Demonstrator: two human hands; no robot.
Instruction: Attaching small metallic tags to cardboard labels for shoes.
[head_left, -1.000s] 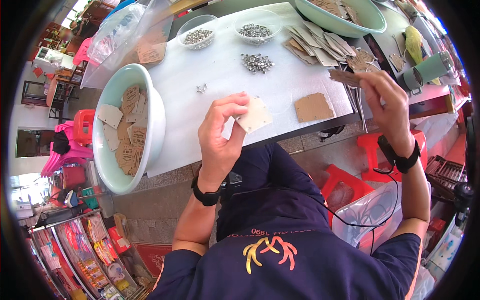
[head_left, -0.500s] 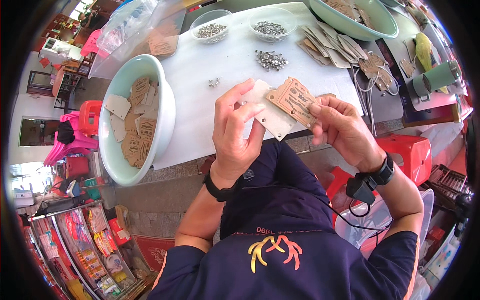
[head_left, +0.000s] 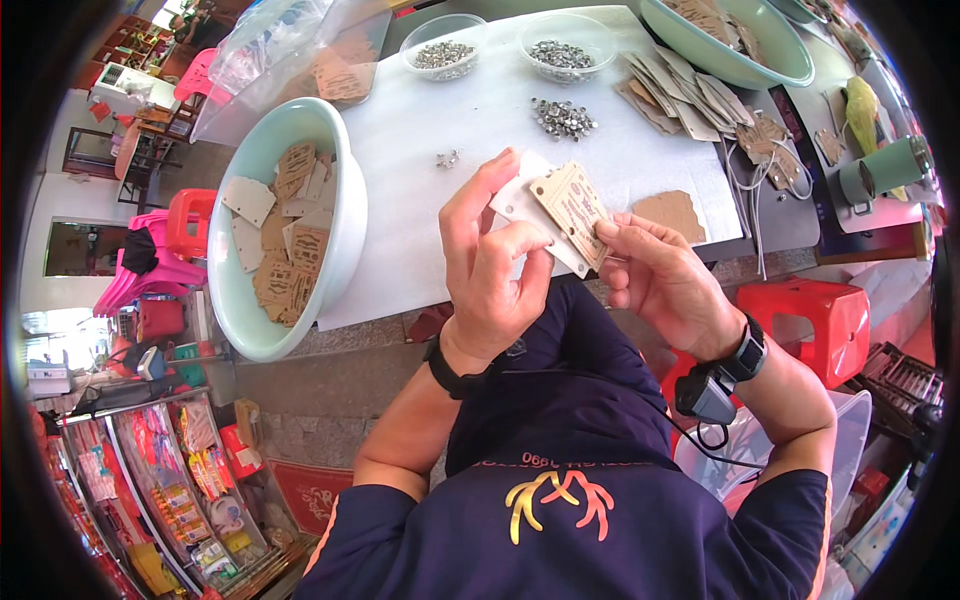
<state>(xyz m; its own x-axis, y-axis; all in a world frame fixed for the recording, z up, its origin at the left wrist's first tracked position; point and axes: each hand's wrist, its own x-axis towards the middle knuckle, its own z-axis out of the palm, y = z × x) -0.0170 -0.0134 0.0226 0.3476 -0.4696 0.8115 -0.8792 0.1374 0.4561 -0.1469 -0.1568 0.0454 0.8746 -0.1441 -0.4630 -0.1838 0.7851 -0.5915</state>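
My left hand (head_left: 492,285) is closed on the edge of a thin white board (head_left: 514,196) with small holes near its edges. Over that board lies a tan printed tag board (head_left: 568,206), also holed at its corners. Thumb and fingers of my right hand (head_left: 672,275) pinch the tan board's lower right end. The two boards overlap closely, tilted, above the near edge of the table. Beyond them on the white table sheet sit a pile of small metal rivets (head_left: 563,120) and a few loose ones (head_left: 447,159). A brown board (head_left: 670,214) lies beside my right hand.
A pale green basin (head_left: 352,225) of boards stands at the left. At the back are two clear bowls (head_left: 443,60) of metal pieces, stacked boards (head_left: 668,92) and another green basin (head_left: 795,68). White cords (head_left: 752,190), a green flask (head_left: 893,166) and a red stool (head_left: 815,320) are rightward.
My right hand has shifted slightly left and down, and the tan board now lies more nearly lined up over the white one. The brown board on the table shows more. The view has shifted slightly.
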